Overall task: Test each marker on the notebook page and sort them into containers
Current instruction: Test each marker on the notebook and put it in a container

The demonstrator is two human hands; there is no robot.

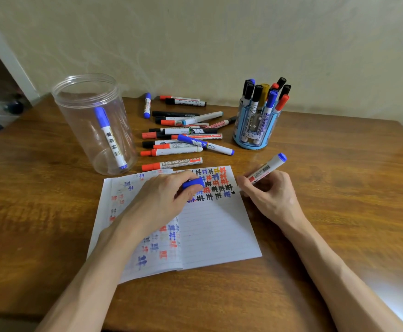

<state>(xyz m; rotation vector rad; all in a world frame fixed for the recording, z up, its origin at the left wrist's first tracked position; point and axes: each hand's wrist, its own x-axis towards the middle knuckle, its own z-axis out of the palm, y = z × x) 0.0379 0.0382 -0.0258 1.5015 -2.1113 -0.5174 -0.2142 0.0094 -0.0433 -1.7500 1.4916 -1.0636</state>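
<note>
Gripping a marker (265,169) with a blue end, the right hand (270,195) has the tip down on the right page of the notebook (215,231), at the end of the rows of coloured test marks. The left hand (164,197) rests on the notebook, fingers curled round a blue cap (193,183). The notebook lies open mid-bench (339,200), toward the near edge. A pile (179,151) of loose red, black and blue markers lies beyond it, toward the far edge. A clear jar (76,121) stands left of the pile, toward the far-left corner, with one blue marker (110,137) leaning inside. A blue holder (250,135) stands right of the pile, near the far edge, full of upright markers (271,99), caps up.
</note>
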